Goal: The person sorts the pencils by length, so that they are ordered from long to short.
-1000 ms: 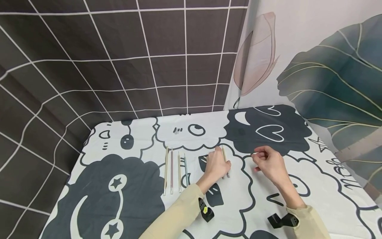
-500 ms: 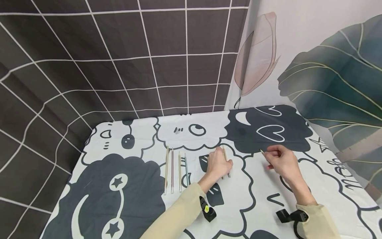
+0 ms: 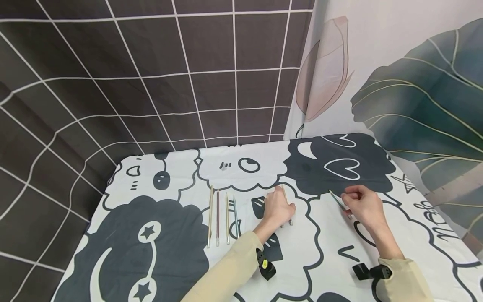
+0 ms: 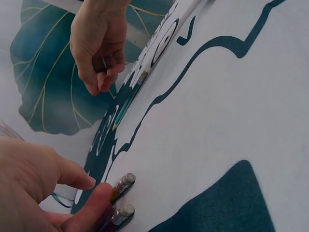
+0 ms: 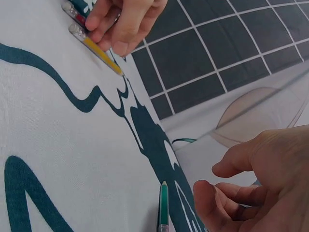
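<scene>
- Right hand (image 3: 365, 205): hovering, fingers relaxed, holding nothing.
- Left hand (image 3: 278, 206): partly covering a yellow pencil (image 5: 102, 50) and a red pencil (image 5: 80, 20); whether gripping, unclear.
- Green pencil (image 3: 338, 202): lying at the right hand's nine o'clock, slim, sharpened tip pointing toward eleven.
- Four pencils (image 3: 217, 218): lying side by side at the left hand's nine o'clock.

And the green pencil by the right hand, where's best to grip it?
Probably mid-shaft on the green pencil, pinched across its width, with the right hand coming from above and the right: it is thin, appears to lie slantwise on the cloth, and that hand is nearest.
</scene>
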Available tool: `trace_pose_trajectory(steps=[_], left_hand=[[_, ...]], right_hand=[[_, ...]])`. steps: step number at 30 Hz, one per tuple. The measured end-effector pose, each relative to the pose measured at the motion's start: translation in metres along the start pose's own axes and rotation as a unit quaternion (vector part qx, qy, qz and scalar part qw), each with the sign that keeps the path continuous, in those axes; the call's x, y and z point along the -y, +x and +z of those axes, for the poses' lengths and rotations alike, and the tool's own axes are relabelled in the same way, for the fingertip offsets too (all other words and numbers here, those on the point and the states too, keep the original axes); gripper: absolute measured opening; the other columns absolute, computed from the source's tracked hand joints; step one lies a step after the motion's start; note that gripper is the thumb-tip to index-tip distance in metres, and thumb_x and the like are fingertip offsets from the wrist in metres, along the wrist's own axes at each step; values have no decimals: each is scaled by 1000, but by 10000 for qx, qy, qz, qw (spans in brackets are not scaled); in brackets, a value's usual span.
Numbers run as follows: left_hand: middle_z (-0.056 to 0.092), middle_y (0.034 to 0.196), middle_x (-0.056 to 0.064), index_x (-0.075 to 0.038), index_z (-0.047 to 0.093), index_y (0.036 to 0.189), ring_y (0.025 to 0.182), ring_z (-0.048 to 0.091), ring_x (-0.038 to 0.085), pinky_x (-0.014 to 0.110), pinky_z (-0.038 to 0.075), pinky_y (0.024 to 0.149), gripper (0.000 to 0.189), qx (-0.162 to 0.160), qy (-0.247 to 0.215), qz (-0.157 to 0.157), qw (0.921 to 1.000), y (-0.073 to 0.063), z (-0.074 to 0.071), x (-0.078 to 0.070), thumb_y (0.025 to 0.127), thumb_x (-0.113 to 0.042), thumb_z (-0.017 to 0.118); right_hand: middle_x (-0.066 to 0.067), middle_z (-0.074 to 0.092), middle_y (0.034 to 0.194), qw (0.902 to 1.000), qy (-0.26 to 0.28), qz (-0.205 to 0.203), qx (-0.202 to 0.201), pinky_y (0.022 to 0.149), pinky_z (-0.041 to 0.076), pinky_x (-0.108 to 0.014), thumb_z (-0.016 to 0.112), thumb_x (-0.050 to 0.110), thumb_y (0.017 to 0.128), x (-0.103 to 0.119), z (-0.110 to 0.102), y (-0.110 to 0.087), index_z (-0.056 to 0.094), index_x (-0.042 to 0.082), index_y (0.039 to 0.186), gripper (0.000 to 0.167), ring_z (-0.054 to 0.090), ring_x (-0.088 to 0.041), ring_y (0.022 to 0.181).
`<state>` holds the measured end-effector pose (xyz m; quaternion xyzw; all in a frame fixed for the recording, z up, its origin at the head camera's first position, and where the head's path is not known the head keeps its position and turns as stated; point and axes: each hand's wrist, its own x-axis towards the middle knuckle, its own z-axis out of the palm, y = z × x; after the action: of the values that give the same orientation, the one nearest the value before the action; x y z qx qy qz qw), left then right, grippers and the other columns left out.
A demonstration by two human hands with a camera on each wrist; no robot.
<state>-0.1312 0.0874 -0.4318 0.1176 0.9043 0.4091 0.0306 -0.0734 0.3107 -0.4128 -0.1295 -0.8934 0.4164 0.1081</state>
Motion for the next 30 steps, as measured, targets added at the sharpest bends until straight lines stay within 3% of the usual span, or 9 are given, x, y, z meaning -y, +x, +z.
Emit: trace_pose_trajectory(steps=[4, 10, 20, 30], left_hand=[[55, 62, 9, 0, 57, 90, 60, 60, 26, 33, 51, 53, 26, -8, 39, -98, 9999, 1, 3, 0, 74, -4, 76], [65, 78, 21, 6, 60, 102, 70, 68, 33, 34, 54, 58, 39, -116, 387, -128, 9991, 2, 10, 0, 70, -4, 79], [63, 83, 18, 10, 63, 110, 72, 67, 30, 33, 55, 61, 45, -88, 672, -70, 9977, 3, 16, -1, 68, -2, 77], [55, 61, 11, 9, 64, 99, 43, 50, 14, 21, 40, 38, 31, 11, 370, -72, 9993, 3, 16, -2, 68, 6, 70]], right_hand=[[-15, 65, 84, 9998, -181, -3, -98, 50, 51, -25, 61, 5, 92, -2, 1, 0, 59, -14, 110, 26, 66, -19, 57], [-15, 63, 82, 9986, -465, -92, -224, 47, 46, -23, 62, 2, 89, -4, 3, 0, 60, -14, 107, 24, 65, -22, 56], [-16, 63, 79, 9935, -990, -371, -430, 50, 41, -25, 67, 0, 82, -9, 9, 1, 62, -13, 99, 22, 58, -25, 66], [-12, 60, 77, 9920, -1224, -299, -23, 59, 42, -36, 67, 2, 80, -13, 14, 3, 62, -13, 101, 27, 54, -24, 66]])
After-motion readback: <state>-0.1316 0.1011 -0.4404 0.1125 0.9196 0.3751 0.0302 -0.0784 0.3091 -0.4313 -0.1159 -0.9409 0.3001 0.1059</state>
